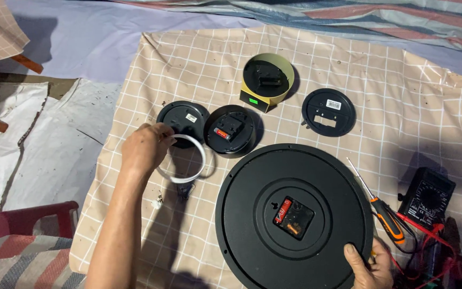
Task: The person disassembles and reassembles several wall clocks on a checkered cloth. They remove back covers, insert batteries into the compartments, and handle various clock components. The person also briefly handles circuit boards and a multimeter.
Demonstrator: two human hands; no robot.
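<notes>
— Fingers of the left hand [144,145] are pinched together on a white ring [183,159], lifted just over the checked cloth [402,85], in front of a small black clock back [180,119]. And the other?

— The right hand [371,265] grips the lower right rim of the large black clock [294,214], thumb on top, fingers curled under the edge.

— How far along does it look?

— Partway, I judge. The big clock lies face down with its movement [293,217] still seated. The ring is free of any clock. A second small clock [231,129] shows its battery, untouched.

— What else lies around?

— A yellow clock [267,80] and a round black cover [328,112] farther back. An orange-handled screwdriver [383,211] and a black multimeter [426,198] with red leads lie just beside the right hand, crowding that side. A small dark part [185,190] lies under the ring.
</notes>
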